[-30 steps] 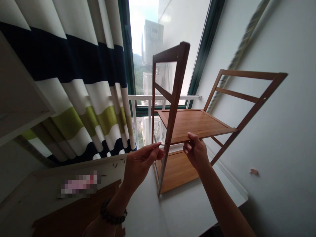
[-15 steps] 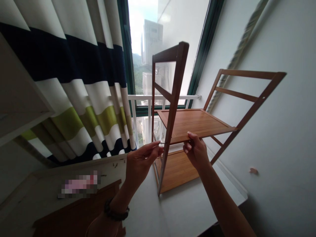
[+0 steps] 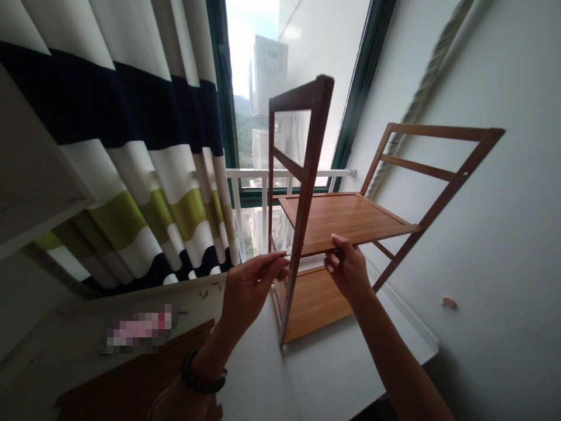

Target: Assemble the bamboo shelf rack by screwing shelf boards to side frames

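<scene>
A brown wooden shelf rack stands on a white surface, its two side frames leaning apart at the top. My left hand is closed in a pinch on a thin metal rod, whose tip meets the front post of the left frame. Whether the rod is a screw or a hex key, I cannot tell. My right hand grips the front edge of the middle shelf board, thumb and fingers around it, just right of that post. Below lies the lower shelf board.
Several small screws lie at the back left of the white surface. Near them are a blurred pink packet and a loose brown wooden panel. A striped curtain, a white railing and the window stand behind.
The view has shifted very slightly. Both hands keep their places at the post and the shelf board, and the left fingertips have turned a little around the rod.
</scene>
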A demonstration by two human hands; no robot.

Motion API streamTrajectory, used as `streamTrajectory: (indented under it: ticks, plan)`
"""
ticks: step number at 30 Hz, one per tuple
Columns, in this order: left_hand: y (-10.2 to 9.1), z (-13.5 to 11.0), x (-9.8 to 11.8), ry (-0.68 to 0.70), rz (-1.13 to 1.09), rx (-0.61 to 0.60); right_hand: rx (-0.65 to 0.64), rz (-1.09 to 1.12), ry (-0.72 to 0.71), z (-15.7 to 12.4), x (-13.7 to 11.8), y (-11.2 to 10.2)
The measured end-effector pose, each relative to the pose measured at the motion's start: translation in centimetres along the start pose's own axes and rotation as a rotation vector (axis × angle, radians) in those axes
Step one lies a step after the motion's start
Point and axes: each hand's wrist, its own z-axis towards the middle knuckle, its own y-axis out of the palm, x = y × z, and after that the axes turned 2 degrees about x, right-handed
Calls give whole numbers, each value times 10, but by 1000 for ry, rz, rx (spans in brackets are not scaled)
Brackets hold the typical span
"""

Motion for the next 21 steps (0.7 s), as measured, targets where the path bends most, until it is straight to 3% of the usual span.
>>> streamTrajectory:
  ticks: [8,14,21]
  plan:
    - [-1,1,1,52,101,5,33,4,11,-1,-1,3]
    - [-3,2,3,199,253,10,51,13,65,-2,-5,5]
    - [-2,0,-5,89,56,52,53,29,68,-1,-4,2]
